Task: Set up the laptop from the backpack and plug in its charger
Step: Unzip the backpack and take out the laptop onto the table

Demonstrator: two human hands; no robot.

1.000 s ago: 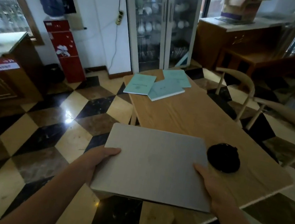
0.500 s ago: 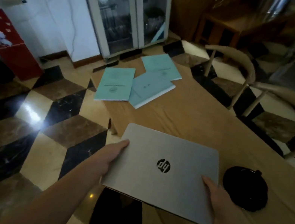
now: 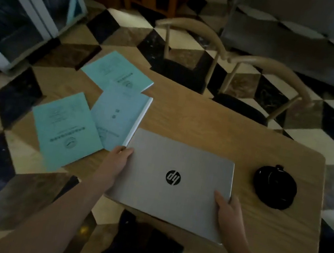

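Observation:
A closed silver laptop [image 3: 179, 166] with a round black logo lies flat over the near edge of the wooden table [image 3: 217, 126]. My left hand [image 3: 116, 162] grips its left edge and my right hand [image 3: 227, 213] grips its near right corner. To the right of the laptop on the table sits a round black object [image 3: 274, 186] that looks like a coiled cable; I cannot tell whether it is the charger. No backpack is in view.
Three teal booklets [image 3: 68, 124] lie on the table's left part, one touching the laptop's far left corner. Two wooden chairs [image 3: 258, 84] stand at the far side. A glass cabinet [image 3: 23, 0] is at upper left. The floor is checkered tile.
The laptop has moved forward over the table and nearer the booklets, still held in both hands. The view has tilted further down and closer to the table.

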